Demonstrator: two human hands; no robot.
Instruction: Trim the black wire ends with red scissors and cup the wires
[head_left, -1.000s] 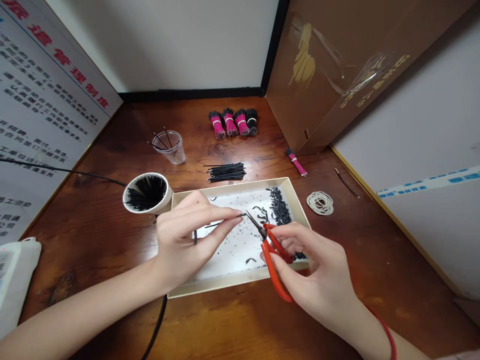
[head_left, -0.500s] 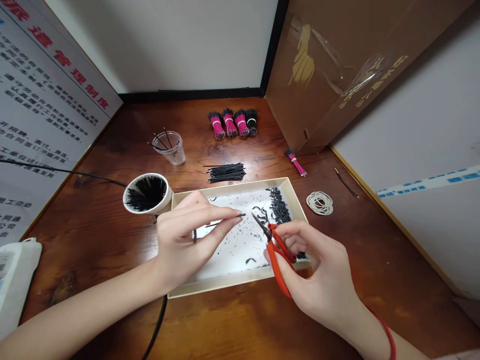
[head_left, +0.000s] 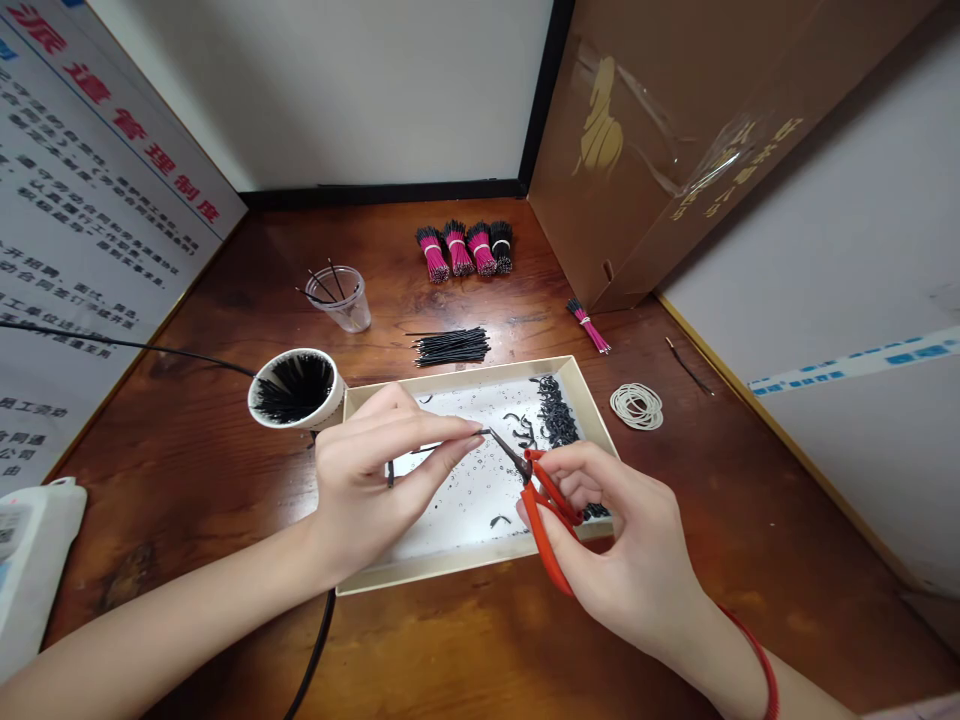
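Observation:
Between thumb and forefinger, my left hand (head_left: 382, 470) pinches a thin black wire (head_left: 429, 447), its short tip poking out to the right. My right hand (head_left: 622, 530) is closed around the red handles of small scissors (head_left: 551, 525). Their blades touch or nearly touch the wire's tip; exactly how they meet is too small to tell. Both hands are over a shallow cream box (head_left: 457, 375) with a white bottom. Black offcuts (head_left: 556, 412) are heaped along its right side, and tiny bits are scattered across the middle.
Behind the box lies a pile of black wires (head_left: 451, 346). Banded pink and black bundles (head_left: 457, 250) stand farther back. A paper cup (head_left: 296, 390) full of black strands and a clear plastic cup (head_left: 349, 300) are at left. White rubber bands (head_left: 636, 407) and a small pink bundle (head_left: 589, 326) lie right.
The scissors first drew back rightward from the wire's tip, then came back left to it. My left hand stays almost still with the wire. The camera view has shifted slightly.

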